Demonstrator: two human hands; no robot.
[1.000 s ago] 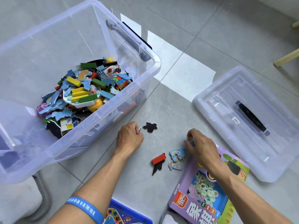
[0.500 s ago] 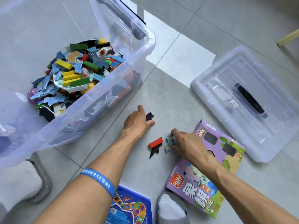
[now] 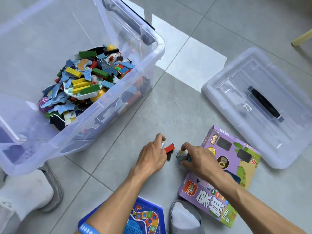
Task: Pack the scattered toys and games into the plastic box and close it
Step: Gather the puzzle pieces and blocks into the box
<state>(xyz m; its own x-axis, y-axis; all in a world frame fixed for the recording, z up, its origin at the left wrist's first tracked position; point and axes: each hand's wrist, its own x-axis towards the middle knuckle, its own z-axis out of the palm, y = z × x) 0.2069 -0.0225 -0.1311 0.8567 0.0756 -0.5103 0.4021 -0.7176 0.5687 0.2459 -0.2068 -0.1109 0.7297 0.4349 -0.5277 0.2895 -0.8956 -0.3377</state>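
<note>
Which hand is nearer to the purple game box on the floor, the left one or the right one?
Right. The right hand pinches puzzle pieces at the left edge of the purple game box, its wrist over the box. The left hand is farther left, at the red piece.

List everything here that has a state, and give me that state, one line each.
plastic box: open, partly filled with toys
lid: off, lying flat on the floor
purple game box: closed, on the floor
blue board game: on the floor, partly hidden
red piece: on the floor
left hand: pinching a small white piece
right hand: gripping blue puzzle pieces
</note>
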